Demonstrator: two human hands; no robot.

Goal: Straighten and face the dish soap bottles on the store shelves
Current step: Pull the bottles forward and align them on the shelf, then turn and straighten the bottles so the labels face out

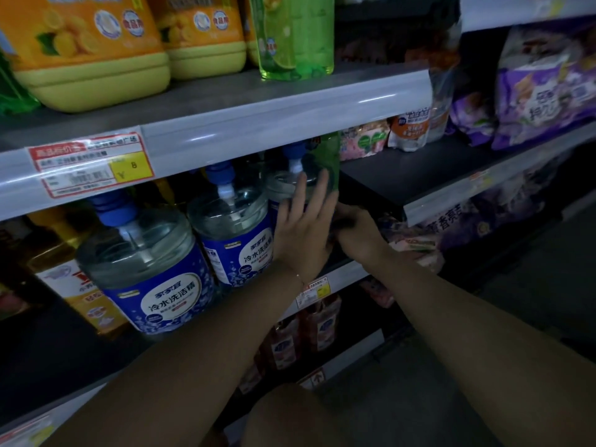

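Three clear round dish soap jugs with blue labels and blue pump tops stand in a row on the middle shelf: a front one, a middle one and a rightmost one. My left hand lies flat with straight fingers against the rightmost jug's front. My right hand curls round that jug's right side, its fingers dark and partly hidden. A green bottle stands just behind the jug.
On the top shelf stand yellow-orange soap jugs and a green bottle. A price tag sits on its rail. Purple and pink refill bags fill the right bay. Amber bottles stand at left.
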